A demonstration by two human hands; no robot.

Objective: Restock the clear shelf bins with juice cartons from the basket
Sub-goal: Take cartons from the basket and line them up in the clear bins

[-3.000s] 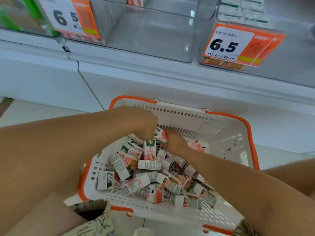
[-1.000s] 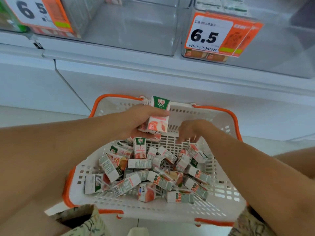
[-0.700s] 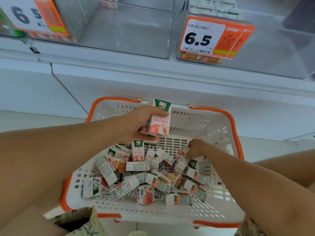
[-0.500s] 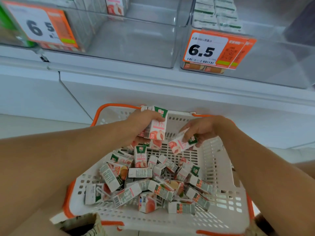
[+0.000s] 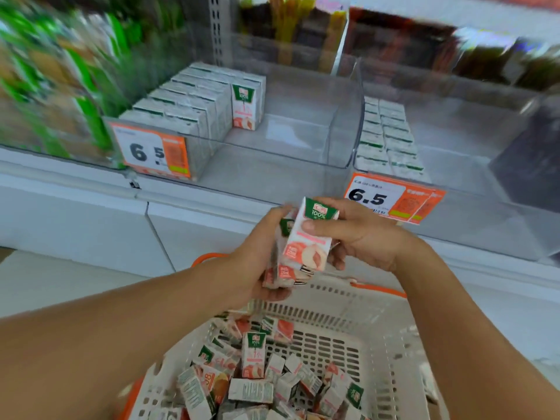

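Holding peach juice cartons upright between my left hand and right hand, both closed on the stack above the basket, I have the half-filled clear bin directly ahead and above, nearer my left.

The middle bin is open on top, and its right half is bare floor, so a hand could pass there. Rows of cartons fill its left side. The clear front wall and a price tag bar a straight reach. The right bin holds cartons only along its left edge.
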